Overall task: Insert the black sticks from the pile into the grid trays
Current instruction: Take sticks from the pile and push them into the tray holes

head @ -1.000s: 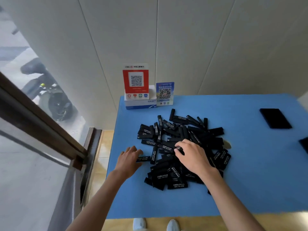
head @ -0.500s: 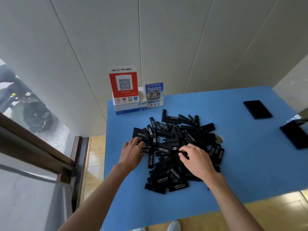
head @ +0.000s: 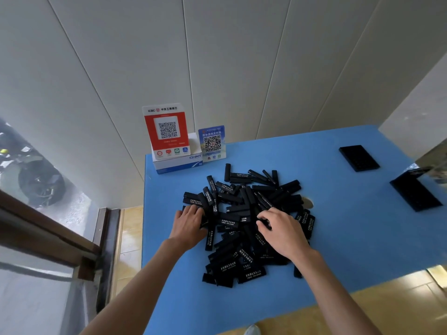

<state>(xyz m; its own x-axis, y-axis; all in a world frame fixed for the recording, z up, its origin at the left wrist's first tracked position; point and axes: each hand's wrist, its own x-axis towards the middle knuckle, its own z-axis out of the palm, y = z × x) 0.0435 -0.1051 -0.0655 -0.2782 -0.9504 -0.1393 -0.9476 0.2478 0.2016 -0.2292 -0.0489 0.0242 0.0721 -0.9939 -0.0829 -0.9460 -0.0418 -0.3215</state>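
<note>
A pile of black sticks [head: 244, 204] with white lettering lies in the middle of the blue table [head: 350, 238]. My left hand [head: 189, 226] sits on the pile's left edge, its fingers over the sticks and its thumb against one it holds. My right hand [head: 283, 230] is on the pile's right half, thumb and forefinger pinching a stick. Two black grid trays lie at the right: one flat near the back [head: 358, 157], another [head: 414, 192] by the right edge.
A white and blue box [head: 177, 163] with a red QR sign [head: 167, 131] and a smaller blue QR sign [head: 212, 143] stands at the table's back left corner. The wall runs behind; a window frame and floor gap lie left of the table.
The view has swung right, bringing a second tray into sight. My left hand moved from the bare table up onto the pile's left edge. My right hand stays on the pile.
</note>
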